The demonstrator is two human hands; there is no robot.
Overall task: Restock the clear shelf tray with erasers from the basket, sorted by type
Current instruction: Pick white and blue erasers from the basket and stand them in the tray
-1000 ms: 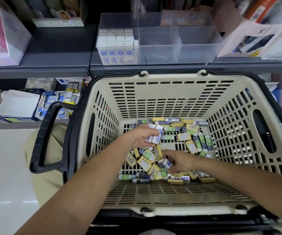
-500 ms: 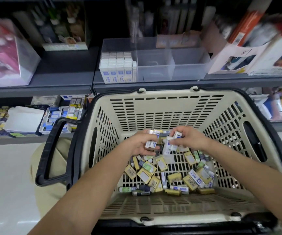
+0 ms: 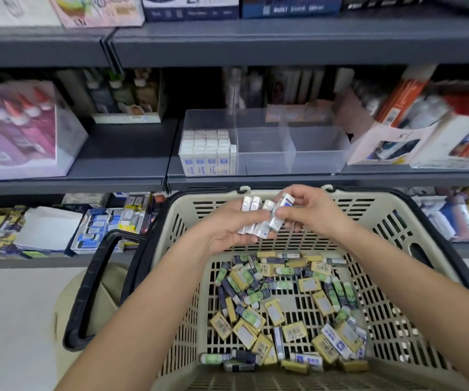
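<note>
While both hands hover over the far rim of the basket (image 3: 382,218), mid-frame, the left hand (image 3: 227,230) cups a row of white erasers (image 3: 251,218) side by side, with its fingers curled under them. The right hand (image 3: 309,213) pinches one more eraser (image 3: 282,207) at the right end of that row, where it sits tilted against its neighbours.

The step looks like squaring up a handful before it goes to the tray (image 3: 264,162). To do it well:

- **Straighten the row.** Turn the tilted eraser parallel to the rest and face its label the same way.
- **Level and lock it.** Tap the ends flush against the palm, then lay the left thumb across the row so nothing slides out on the lift.
- **Keep the handful small.** A loose bundle would likely spill back into the pile (image 3: 284,306) in the lower half of the frame.

The tray stands on the shelf just above the basket, at centre frame. Its left compartment holds white stock (image 3: 208,156) standing in tight rows, and the middle and right ones look bare. The handful matches that left stock, so it belongs there. I cannot tell how much room is left, so feeding them in upright one or two at a time seems safer than pushing the whole row in. The yellow and green ones in the pile would suit the other two compartments.
</note>
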